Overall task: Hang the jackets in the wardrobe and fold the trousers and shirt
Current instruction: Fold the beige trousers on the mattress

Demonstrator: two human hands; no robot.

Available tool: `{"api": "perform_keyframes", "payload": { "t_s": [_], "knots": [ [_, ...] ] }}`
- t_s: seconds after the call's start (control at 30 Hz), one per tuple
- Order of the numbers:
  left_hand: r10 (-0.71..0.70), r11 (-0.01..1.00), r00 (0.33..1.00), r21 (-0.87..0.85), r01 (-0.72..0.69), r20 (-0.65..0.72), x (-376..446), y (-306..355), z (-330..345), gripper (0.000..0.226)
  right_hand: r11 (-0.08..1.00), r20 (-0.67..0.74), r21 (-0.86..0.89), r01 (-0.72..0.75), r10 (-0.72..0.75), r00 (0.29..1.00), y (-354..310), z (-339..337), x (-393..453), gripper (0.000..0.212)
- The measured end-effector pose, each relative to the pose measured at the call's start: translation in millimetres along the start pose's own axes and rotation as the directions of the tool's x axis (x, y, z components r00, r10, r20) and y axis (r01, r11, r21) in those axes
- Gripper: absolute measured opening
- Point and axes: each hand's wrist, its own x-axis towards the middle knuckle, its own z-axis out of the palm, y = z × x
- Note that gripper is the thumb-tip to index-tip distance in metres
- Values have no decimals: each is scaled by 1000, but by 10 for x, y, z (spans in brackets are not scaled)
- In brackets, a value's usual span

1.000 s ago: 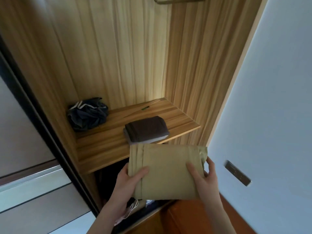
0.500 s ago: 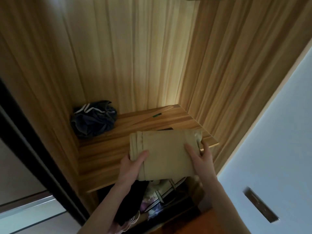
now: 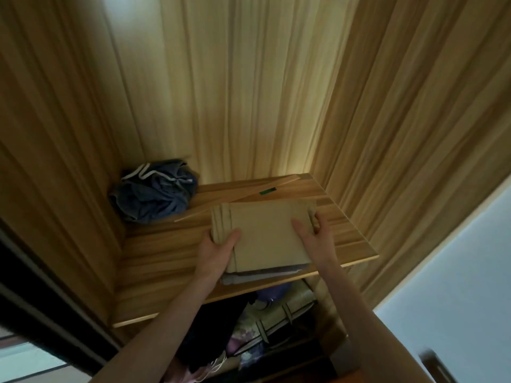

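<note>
I see my left hand (image 3: 218,248) and right hand (image 3: 318,239) pinching the folded khaki cloth trousers (image 3: 265,233), thumbs on top, fingers beneath, above the wooden wardrobe shelf (image 3: 160,255).

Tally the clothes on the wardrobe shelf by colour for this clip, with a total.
Tan: 1, the folded trousers, held by the left hand and the right hand
Dark blue: 1, the crumpled garment in the back left corner
Grey-brown: 1, the folded garment under the trousers, only its front edge showing
Total: 3
</note>
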Motion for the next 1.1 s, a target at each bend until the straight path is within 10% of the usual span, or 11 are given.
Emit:
{"api": "perform_keyframes", "payload": {
  "t_s": [0.67, 0.8, 0.93, 1.1],
  "knots": [
    [-69, 918, 988, 379, 118, -140, 469, -429, 134, 96, 961, 37, -272, -42, 54, 998, 520, 306, 404, 83],
    [131, 768, 974, 640, 17, -183, 410, -402, 122, 102, 805, -34, -586, 89, -135, 990, 498, 325, 364, 81],
    [409, 523, 907, 790, -320, 97, 367, -365, 176, 74, 631, 174, -643, 435, -433, 884, 478, 361, 363, 66],
    [386, 385, 895, 843, -376, 223, 433, -555, 215, 73, 643, 353, -632, 434, -259, 899, 710, 351, 447, 75]
  ]
}}
